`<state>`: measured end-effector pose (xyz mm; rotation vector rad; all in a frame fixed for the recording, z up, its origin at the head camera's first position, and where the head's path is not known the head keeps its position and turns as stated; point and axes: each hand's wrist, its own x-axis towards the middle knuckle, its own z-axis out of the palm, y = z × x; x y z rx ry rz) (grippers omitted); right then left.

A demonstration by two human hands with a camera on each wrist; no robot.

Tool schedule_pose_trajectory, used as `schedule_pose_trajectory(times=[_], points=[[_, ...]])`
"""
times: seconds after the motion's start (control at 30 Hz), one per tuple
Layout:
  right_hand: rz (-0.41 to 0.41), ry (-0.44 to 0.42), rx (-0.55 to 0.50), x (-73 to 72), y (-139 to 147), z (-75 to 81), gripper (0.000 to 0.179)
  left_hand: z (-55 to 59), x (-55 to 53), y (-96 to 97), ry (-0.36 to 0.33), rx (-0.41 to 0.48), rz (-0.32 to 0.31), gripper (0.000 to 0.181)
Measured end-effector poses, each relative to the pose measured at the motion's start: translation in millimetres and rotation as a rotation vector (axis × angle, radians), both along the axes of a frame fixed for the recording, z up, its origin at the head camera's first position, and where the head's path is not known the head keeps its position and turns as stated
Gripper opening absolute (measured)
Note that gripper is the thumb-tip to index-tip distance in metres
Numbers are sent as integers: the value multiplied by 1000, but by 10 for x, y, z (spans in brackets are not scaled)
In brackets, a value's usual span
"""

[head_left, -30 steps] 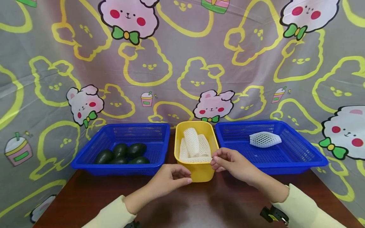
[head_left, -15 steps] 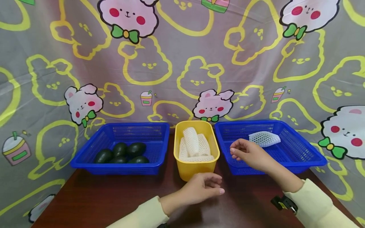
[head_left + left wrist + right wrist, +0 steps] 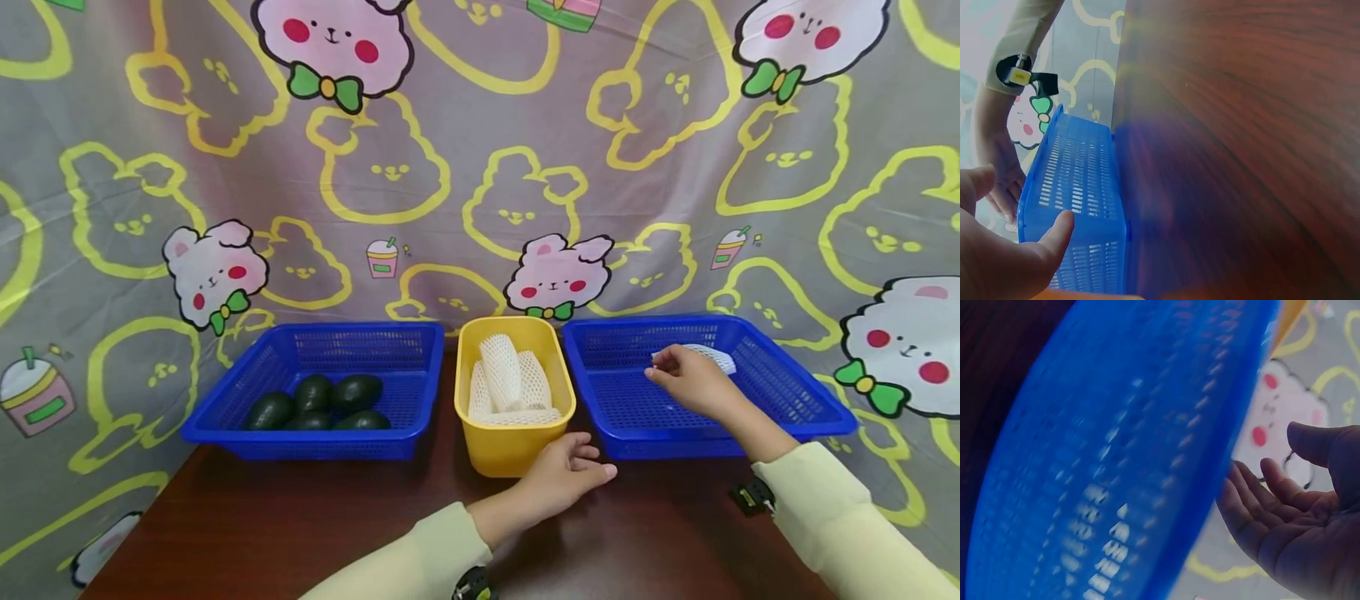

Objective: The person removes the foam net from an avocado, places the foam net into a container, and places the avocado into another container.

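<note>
My right hand (image 3: pixel 693 382) reaches over the right blue basket (image 3: pixel 615 425), its fingers loosely bent with nothing between them. It partly hides a bulging white foam net sleeve (image 3: pixel 714 358) lying in that basket. In the right wrist view, the right hand (image 3: pixel 1297 519) shows relaxed fingers beside the basket's rim (image 3: pixel 1225 456). Just in front of the yellow bin (image 3: pixel 517 446) hovers my left hand (image 3: pixel 562 477), fingers extended and empty. Several white foam net sleeves (image 3: pixel 501 371) lie inside that bin. The left wrist view shows the left thumb (image 3: pixel 1057 237) overlapping the basket wall.
A left blue basket (image 3: pixel 300 446) holds several dark green avocados (image 3: pixel 356 390). Both baskets and the bin stand in a row on a brown wooden table (image 3: pixel 300 517). Behind them hangs a grey cartoon-print cloth (image 3: pixel 450 108).
My right hand has moved from the yellow bin's rim rightward and deeper over the right basket, now covering part of the netted item. My left hand has shifted right, to the bin's front right corner.
</note>
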<state>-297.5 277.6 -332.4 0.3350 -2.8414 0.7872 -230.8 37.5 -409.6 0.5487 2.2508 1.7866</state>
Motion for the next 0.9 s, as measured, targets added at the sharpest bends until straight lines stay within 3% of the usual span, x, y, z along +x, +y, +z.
schedule_pose_trajectory(times=[0.17, 0.37, 0.53, 0.63, 0.9], points=[[-51, -22, 64, -156, 153, -72, 47, -14, -17, 122, -41, 88, 60, 64], [-111, -102, 125, -322, 294, -121, 60, -18, -55, 309, -111, 287, 140, 60], [-128, -153, 165, -448, 370, -175, 67, -8, -78, 432, -142, 446, 171, 41], [-142, -182, 177, -522, 411, -194, 70, 2, -102, 491, -156, 488, 204, 35], [-160, -230, 191, -617, 465, -209, 77, 11, -142, 589, -210, 531, 272, 41]])
